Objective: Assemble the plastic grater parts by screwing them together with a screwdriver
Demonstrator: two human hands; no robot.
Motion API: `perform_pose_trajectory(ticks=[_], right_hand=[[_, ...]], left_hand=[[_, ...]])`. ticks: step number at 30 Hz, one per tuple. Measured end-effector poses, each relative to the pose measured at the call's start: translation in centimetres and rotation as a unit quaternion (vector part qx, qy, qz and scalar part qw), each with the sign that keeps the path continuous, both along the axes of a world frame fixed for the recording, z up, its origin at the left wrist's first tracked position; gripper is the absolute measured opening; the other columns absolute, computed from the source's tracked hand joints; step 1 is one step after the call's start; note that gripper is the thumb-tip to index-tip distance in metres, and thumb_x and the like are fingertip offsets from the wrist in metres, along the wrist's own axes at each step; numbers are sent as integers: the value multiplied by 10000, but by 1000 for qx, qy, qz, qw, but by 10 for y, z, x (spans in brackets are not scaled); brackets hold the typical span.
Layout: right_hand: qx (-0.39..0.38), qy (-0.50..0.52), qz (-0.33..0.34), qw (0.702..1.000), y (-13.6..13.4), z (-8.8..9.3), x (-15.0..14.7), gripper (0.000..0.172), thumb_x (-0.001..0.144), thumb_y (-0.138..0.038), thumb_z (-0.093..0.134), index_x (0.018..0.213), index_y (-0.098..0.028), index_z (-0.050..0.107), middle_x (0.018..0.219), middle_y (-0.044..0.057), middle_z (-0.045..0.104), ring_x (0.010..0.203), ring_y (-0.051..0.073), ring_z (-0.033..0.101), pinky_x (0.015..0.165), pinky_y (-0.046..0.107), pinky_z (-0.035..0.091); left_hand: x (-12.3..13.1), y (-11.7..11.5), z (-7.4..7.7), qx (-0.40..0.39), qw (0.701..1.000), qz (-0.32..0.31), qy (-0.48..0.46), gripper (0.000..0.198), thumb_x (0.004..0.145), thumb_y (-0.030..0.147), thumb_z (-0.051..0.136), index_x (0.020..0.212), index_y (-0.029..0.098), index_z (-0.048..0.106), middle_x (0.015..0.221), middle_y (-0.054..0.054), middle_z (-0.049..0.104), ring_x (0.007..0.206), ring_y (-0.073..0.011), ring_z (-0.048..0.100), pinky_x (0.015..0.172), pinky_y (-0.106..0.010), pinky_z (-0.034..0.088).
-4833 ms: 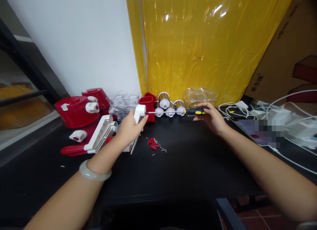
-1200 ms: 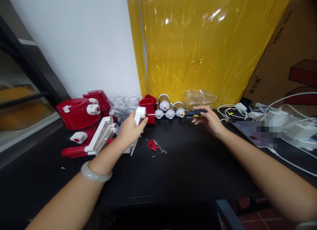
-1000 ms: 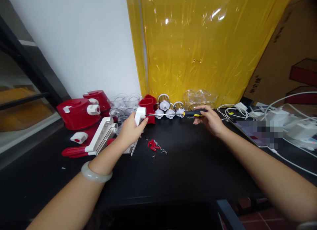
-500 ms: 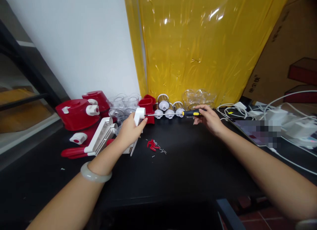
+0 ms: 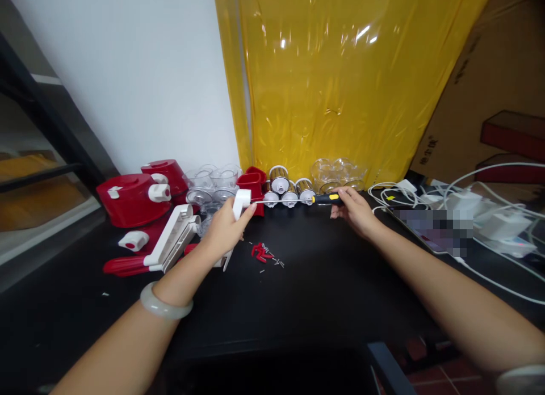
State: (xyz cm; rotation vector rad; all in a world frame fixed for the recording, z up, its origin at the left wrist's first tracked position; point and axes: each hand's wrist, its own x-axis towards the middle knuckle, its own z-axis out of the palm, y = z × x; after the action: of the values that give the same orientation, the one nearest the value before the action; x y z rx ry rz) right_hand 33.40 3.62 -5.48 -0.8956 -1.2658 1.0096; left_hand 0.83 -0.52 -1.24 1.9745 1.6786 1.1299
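Note:
My left hand (image 5: pixel 225 227) is closed around a white plastic crank handle (image 5: pixel 242 198), its round end up and turned to the right. A screwdriver (image 5: pixel 326 199) with a black and yellow grip lies level in my right hand (image 5: pixel 355 210), fingers closed on the grip's end. Its thin metal shaft runs left to the round end of the crank handle; whether the tip sits inside cannot be made out. Below, on the black table, small red plastic parts (image 5: pixel 260 252) and several loose screws (image 5: pixel 279 263) lie together.
Red and white grater bodies (image 5: pixel 131 199) and white handles with red grips (image 5: pixel 128 264) stand at left. Along the back are clear cups (image 5: pixel 213 182), red hoppers (image 5: pixel 252 185) and metal grater drums (image 5: pixel 279 179). A tablet (image 5: pixel 426 230) and white cables (image 5: pixel 489 213) lie at right.
Both hands still hold the crank handle and screwdriver in line. The view has shifted slightly; my right hand appears a little further left and lower.

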Motion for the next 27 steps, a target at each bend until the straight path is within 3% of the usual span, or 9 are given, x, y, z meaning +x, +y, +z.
perform_pose_trajectory(ticks=[7,13,17,22,27], right_hand=[[-63,67,-29,995,5,2,-13,337,848,-566,588,903,-244,507,516,-43,571,433,120,562,459,238,495],[-141,106,-2,984,16,31,-26,176,925,-370,419,942,-216,503,642,12,650,514,150,647,497,242,509],[-157,141,-23,977,21,40,-38,138,881,-222,385,919,-208,517,603,-5,628,461,138,607,496,236,499],[-164,214,-50,962,26,26,-57,112,878,-232,401,903,-215,509,550,-25,592,432,115,563,483,206,470],[-128,209,-55,968,30,3,-54,97,855,-233,448,934,-227,506,575,-27,620,432,117,579,481,208,472]], left_hand=[[-2,2,-3,-13,998,-36,-55,462,936,639,286,869,220,468,627,7,575,463,-161,584,503,-295,483],[-6,17,7,-69,991,-17,-113,450,942,624,333,911,200,480,619,0,571,469,-159,581,477,-281,495],[-7,25,19,-100,989,0,-108,453,954,595,344,920,176,512,619,-7,586,466,-152,580,478,-265,493],[-4,32,28,-92,989,43,-108,460,965,557,344,963,144,546,620,-35,605,446,-156,581,459,-256,466],[-1,30,14,-75,991,61,-94,425,957,537,373,955,153,554,610,-31,605,446,-171,588,452,-261,455]])
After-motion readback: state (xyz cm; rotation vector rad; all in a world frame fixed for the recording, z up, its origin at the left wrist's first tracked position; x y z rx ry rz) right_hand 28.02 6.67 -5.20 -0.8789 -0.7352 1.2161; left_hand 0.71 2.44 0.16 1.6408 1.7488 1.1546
